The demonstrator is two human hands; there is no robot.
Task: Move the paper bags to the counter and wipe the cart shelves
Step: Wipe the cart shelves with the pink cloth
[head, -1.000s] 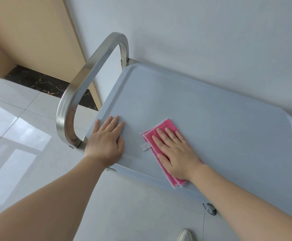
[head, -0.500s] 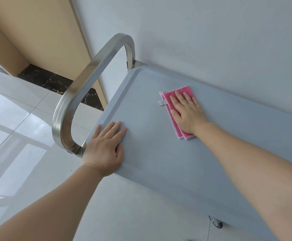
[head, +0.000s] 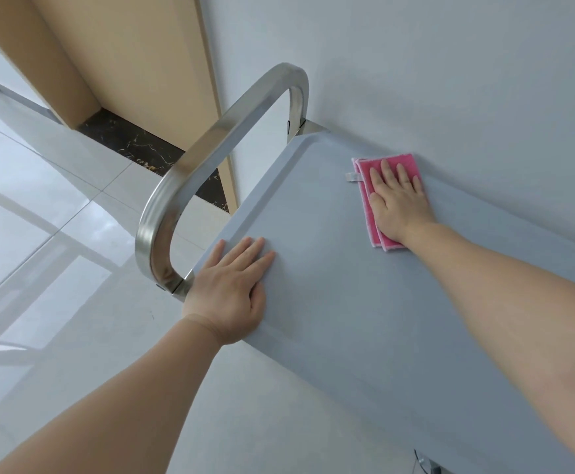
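— right hand (head: 400,203) flat out, fingers straight and a little spread, palm pressing down on the folded pink microfibre cloth (head: 368,196).

— and where's that cloth sitting?

— up at the far edge of the pale grey-blue plastic top shelf of the cart (head: 330,302), right against the white wall (head: 416,63). a small grey tag sticks out of the cloth's left side.

— left hand?

— left hand (head: 233,289) is open too, fingers straight and close together, laid flat on the near left corner of the shelf, thumb tucked along the raised rim. it holds nothing.

— what's beside it?

— the curved brushed-steel handle of the cart (head: 211,159), arching off the shelf's left end, its near foot just beside the left wrist. below that, glossy white floor tiles (head: 57,234). further off, a beige wooden panel (head: 125,63) with a strip of dark marble skirting (head: 142,145) at its base.
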